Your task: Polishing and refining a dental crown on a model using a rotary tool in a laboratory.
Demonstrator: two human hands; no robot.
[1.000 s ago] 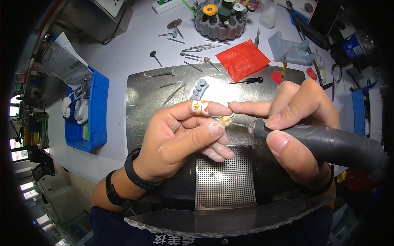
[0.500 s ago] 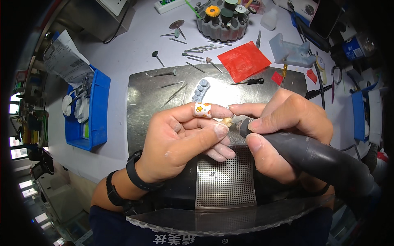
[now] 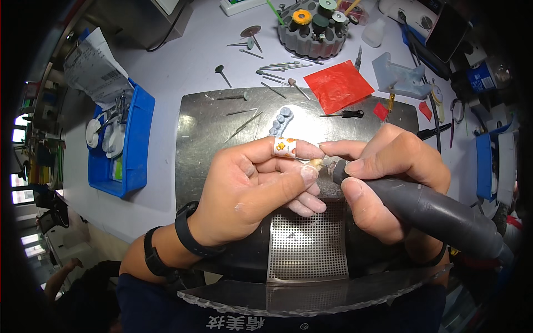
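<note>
Between the thumb and index finger of my left hand is a small yellowish dental crown. A printed bandage wraps that index finger, and whitish dust coats the fingertips. My right hand grips a dark grey rotary handpiece, its tip pointing left, close beside the crown. Whether the tip touches the crown, I cannot tell. The right index fingertip meets the left one. Just beyond my hands, a grey-blue dental model lies on the metal plate.
Below my hands is a perforated metal grille, with a clear shield nearer me. Burs lie scattered beyond, near a red packet and a grey bur holder. A blue tray stands left; another person's arm shows lower left.
The whole view has shifted slightly, so the bench things sit further right. Both hands keep their holds, the handpiece tip still beside the crown. Another person has appeared at the lower left.
</note>
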